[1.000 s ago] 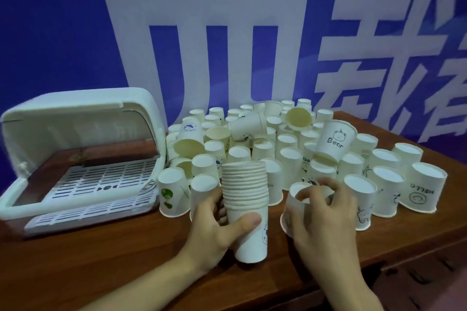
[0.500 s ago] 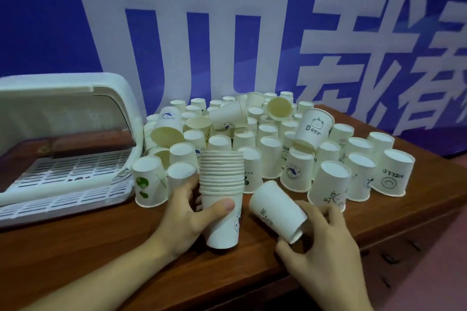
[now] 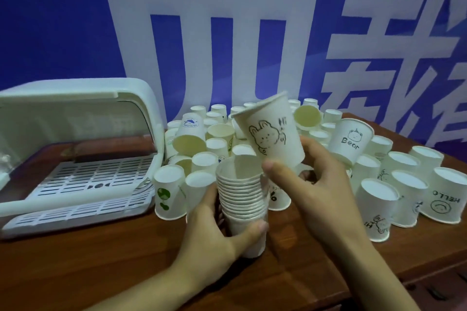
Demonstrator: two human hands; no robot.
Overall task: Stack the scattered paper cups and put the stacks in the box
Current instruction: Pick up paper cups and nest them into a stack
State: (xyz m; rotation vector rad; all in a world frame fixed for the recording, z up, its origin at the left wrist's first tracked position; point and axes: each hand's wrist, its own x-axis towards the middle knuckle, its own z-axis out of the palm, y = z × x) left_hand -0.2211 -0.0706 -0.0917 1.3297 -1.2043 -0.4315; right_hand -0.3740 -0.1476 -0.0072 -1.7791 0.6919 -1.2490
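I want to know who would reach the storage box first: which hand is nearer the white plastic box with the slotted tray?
Left. The left hand grips the stack of paper cups just right of the white plastic box; the right hand, holding a bunny-print paper cup, is farther right.

Right hand point(image 3: 321, 192) has lifted one cup point(image 3: 271, 131) off tabletop; 1 s ago it was gripping that cup rim-up among the scattered ones, 0.5 s ago cup lay tipped on its side low by the stack. Cup now raised, mouth up, tilted, rabbit drawing facing camera, bottom just above and right of stack point(image 3: 241, 199) mouth. Stack itself lifted slightly, tilted by left hand point(image 3: 214, 232).
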